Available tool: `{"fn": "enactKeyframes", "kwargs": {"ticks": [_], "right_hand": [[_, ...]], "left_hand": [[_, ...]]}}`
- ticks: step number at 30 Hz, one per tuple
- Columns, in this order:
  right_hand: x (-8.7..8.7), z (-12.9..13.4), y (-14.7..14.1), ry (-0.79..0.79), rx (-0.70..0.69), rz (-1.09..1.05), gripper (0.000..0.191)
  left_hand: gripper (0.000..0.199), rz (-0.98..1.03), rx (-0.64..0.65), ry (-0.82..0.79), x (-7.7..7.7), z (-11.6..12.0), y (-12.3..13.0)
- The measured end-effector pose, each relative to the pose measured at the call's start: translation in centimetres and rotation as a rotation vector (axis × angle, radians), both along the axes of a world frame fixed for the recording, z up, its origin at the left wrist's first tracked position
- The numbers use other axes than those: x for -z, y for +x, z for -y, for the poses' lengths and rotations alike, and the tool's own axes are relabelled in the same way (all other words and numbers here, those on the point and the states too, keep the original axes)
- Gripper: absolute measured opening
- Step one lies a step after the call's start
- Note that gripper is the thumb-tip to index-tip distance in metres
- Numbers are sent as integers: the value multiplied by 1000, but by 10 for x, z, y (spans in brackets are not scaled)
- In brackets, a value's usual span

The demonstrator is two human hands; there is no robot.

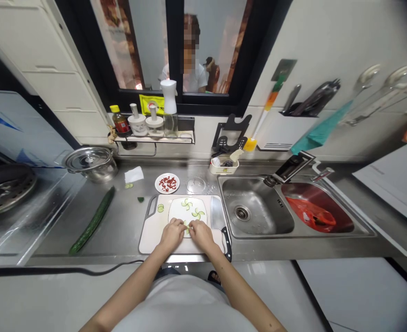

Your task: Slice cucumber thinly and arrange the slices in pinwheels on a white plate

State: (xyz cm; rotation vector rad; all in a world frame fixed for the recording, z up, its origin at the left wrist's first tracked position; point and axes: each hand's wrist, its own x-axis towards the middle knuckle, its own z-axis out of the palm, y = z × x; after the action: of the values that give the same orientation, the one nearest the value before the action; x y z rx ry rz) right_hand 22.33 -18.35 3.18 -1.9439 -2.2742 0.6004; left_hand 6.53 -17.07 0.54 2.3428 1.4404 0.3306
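Both hands meet over the near part of a white plate point(175, 210), which lies on a pale cutting board point(151, 230). My left hand point(173, 234) and my right hand point(200, 234) have their fingers closed on small green-edged cucumber slices point(187, 228) between them. Farther up the plate are two pinwheel shapes of cucumber slices point(186, 204) point(198, 213). A few round slices point(161, 208) rest on the board's left part. At its right side lies a knife point(218, 214) with a black handle. A small plate of red pieces point(168, 183) stands behind the board.
A whole cucumber point(93, 221) and a lidded pot point(91, 163) are to the left. The double sink point(258, 207) on the right holds a red bag point(312, 215). Bottles point(170, 110) stand on a rack. Behind the window is a person point(192, 78).
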Motion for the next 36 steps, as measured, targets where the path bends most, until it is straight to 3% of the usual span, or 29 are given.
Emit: {"fn": "enactKeyframes", "kwargs": {"ticks": [14, 26, 36], "right_hand": [[9, 0, -6, 18, -67, 72, 23], [0, -1, 11, 32, 33, -3, 21], [-6, 7, 18, 91, 114, -99, 23]], "left_hand": [[32, 28, 9, -8, 1, 1, -1], [31, 193, -188, 2, 5, -1, -6], [31, 273, -462, 70, 9, -17, -37]]}}
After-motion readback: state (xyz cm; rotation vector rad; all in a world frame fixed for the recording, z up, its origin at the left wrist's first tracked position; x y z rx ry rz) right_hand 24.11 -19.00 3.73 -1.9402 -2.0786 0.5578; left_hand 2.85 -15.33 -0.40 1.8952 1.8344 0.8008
